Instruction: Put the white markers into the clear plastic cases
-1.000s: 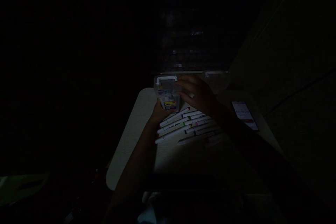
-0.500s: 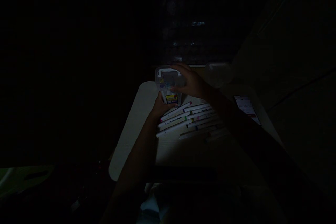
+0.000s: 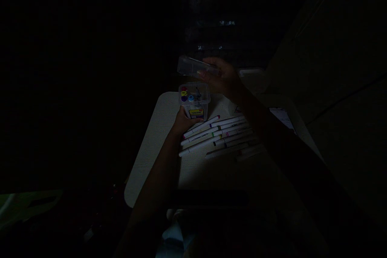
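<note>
A clear plastic box (image 3: 204, 109) with a yellow label stands uncovered on the table. Inside it several markers (image 3: 184, 93) stand upright, showing red, yellow, purple and blue ends. My left hand (image 3: 185, 121) is wrapped around the lower left side of the box. Above the box, my right hand (image 3: 225, 77) grips its clear lid (image 3: 190, 66), tilted and apart from the rim. In front of the box lie several white markers (image 3: 199, 146) with coloured ends, in loose slanting rows. My right forearm covers part of them.
The room is very dark. A lit phone (image 3: 282, 117) lies at the right of the pale table (image 3: 151, 137), partly behind my right forearm. Another clear container (image 3: 252, 78) is faintly visible at the back right.
My right hand has lifted the lid off the box, raising and tilting it. The marker ends inside now show. My left hand stays on the box.
</note>
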`<action>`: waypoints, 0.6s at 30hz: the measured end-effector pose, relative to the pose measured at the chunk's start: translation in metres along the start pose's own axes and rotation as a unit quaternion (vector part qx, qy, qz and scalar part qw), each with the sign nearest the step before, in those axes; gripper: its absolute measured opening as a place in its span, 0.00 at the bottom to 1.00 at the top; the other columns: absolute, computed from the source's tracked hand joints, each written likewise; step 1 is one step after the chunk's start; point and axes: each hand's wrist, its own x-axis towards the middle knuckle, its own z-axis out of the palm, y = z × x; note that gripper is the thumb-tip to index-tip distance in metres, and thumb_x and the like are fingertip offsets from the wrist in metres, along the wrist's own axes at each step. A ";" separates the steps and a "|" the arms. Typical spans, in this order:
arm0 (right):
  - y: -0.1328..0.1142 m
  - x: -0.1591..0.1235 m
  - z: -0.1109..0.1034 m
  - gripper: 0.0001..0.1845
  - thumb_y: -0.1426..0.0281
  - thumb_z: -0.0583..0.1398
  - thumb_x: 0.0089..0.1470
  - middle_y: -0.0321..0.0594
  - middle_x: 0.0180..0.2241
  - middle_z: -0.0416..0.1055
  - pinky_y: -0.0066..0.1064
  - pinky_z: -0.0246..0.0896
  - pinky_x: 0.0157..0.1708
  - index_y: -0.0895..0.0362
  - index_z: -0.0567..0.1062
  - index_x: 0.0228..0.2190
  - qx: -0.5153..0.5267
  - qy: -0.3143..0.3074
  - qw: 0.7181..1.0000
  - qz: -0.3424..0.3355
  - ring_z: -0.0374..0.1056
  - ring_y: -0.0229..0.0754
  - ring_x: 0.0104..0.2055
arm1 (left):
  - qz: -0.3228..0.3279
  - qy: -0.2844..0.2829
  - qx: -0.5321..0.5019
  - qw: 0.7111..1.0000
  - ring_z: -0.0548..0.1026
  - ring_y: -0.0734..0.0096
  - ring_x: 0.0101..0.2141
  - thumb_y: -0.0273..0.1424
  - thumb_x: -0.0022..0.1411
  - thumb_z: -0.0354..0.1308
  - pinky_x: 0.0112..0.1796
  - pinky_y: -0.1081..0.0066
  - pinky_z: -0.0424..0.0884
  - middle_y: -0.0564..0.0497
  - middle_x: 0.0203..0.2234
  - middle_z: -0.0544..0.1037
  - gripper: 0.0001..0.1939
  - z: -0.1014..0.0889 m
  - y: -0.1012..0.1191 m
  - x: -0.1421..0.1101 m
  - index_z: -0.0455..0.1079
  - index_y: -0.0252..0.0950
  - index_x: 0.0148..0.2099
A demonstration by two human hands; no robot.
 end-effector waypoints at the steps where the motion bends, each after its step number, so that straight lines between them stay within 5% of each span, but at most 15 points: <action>1: 0.000 0.000 -0.002 0.30 0.52 0.64 0.48 0.39 0.45 0.72 0.43 0.69 0.50 0.57 0.70 0.47 -0.009 0.014 1.000 -0.003 0.71 0.44 0.49 | 0.000 0.003 -0.001 1.000 0.79 0.57 0.39 0.32 0.26 0.76 0.45 0.54 0.77 0.48 0.36 0.79 0.39 0.000 0.000 0.000 0.64 0.34 0.43; 12: -0.018 -0.056 -0.040 0.32 0.51 0.63 0.49 0.45 0.53 0.70 0.46 0.66 0.54 0.53 0.69 0.52 -0.195 0.051 0.976 -0.080 0.67 0.51 0.55 | 0.049 0.064 -0.050 0.995 0.79 0.57 0.43 0.30 0.28 0.75 0.47 0.56 0.77 0.46 0.42 0.78 0.41 -0.003 0.002 -0.004 0.62 0.36 0.47; 18: -0.025 -0.104 -0.057 0.32 0.48 0.61 0.50 0.47 0.49 0.72 0.45 0.69 0.50 0.55 0.70 0.50 -0.188 0.084 0.971 -0.122 0.70 0.50 0.52 | 0.090 0.108 -0.094 0.986 0.79 0.59 0.44 0.27 0.32 0.74 0.45 0.62 0.78 0.48 0.44 0.78 0.41 -0.012 0.004 -0.009 0.60 0.40 0.50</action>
